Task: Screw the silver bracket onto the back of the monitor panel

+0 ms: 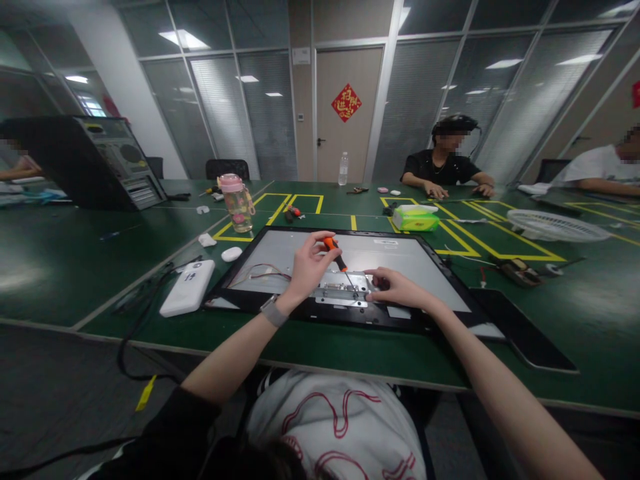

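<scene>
My left hand (311, 265) is closed round the orange and black handle of a screwdriver (334, 250). The screwdriver tilts, its shaft running down to a silver metal bracket (333, 293). That bracket sits at the near edge of a flat screen panel (280, 243), which lies on the table with its grey metal back up and a black frame round it. My right hand (393, 288) grips the bracket's right end, thumb on the near side and forefinger on the far side, other fingers curled. A thin bundle of wires (265, 270) lies on the panel's left part.
Left of the panel are a white power bank (187, 288), a white round case (231, 254) and a pink-lidded bottle (237, 205). A black phone-like slab (530, 327) lies at right. Beyond are a green tissue pack (415, 218), a white fan grille (555, 225), a computer tower (85, 163) and seated people.
</scene>
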Motion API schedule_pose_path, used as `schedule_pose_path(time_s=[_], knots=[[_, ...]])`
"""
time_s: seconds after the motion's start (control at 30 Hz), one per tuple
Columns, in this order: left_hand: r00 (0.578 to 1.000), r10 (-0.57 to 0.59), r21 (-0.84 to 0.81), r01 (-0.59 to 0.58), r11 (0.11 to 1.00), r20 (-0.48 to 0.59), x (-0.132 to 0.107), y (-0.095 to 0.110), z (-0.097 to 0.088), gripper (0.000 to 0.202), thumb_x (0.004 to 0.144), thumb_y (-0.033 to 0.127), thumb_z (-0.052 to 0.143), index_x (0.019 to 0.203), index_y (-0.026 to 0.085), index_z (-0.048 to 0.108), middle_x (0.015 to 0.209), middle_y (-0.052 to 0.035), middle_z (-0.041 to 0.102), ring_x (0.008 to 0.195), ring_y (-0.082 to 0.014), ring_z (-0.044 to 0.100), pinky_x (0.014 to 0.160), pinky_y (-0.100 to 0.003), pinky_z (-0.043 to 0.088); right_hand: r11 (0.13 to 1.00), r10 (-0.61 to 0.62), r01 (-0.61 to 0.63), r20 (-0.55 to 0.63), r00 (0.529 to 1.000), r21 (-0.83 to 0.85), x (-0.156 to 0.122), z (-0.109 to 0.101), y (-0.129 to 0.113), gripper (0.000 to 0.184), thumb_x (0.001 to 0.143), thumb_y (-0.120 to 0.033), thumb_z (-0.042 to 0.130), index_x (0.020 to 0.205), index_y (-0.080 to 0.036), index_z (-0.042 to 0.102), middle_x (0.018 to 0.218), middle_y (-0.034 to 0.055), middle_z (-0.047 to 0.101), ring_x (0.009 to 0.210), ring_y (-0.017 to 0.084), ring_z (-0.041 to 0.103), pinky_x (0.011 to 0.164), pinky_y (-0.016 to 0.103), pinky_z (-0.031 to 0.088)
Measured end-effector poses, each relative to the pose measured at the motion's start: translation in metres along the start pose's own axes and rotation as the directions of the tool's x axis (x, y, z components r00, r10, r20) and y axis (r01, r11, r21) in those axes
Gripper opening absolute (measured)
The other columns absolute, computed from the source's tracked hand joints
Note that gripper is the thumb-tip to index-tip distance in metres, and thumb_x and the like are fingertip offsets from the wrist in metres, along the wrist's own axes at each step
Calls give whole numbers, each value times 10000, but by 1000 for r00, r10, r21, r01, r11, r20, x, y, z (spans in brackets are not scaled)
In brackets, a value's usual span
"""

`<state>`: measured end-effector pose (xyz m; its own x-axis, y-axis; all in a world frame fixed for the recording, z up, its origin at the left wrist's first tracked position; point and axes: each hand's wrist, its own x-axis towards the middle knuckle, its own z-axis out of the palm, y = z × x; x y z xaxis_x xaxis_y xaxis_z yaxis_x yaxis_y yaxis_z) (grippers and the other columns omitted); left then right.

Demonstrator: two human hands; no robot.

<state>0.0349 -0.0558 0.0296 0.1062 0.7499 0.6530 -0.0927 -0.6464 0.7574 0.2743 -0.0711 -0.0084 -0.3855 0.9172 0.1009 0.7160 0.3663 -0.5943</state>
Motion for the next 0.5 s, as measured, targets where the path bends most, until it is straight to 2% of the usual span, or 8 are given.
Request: schedule_pose_path(time_s=[0.3, 0.5], knots=[[1000, 27, 80, -27, 996, 6, -3, 0, 1, 316, 771, 280, 708, 1054, 182, 608, 954, -50, 663, 854, -140, 658, 711, -243, 563, 1000, 6, -6, 0, 1000, 4, -1, -1, -2, 643, 700, -470, 706, 1248, -157, 585, 882, 44, 573, 771, 190, 538, 697, 302, 431], [994, 94, 128, -101, 987, 57, -5, 3, 3, 308, 793, 276, 690, 1081, 195, 615, 968, -50, 675, 839, -131, 660, 706, -232, 571, 1000, -1, 1, -2, 1000, 7, -1, -1, -3, 624, 697, -465, 710, 1234, -168, 596, 873, 40, 561, 772, 192, 536, 698, 306, 435]])
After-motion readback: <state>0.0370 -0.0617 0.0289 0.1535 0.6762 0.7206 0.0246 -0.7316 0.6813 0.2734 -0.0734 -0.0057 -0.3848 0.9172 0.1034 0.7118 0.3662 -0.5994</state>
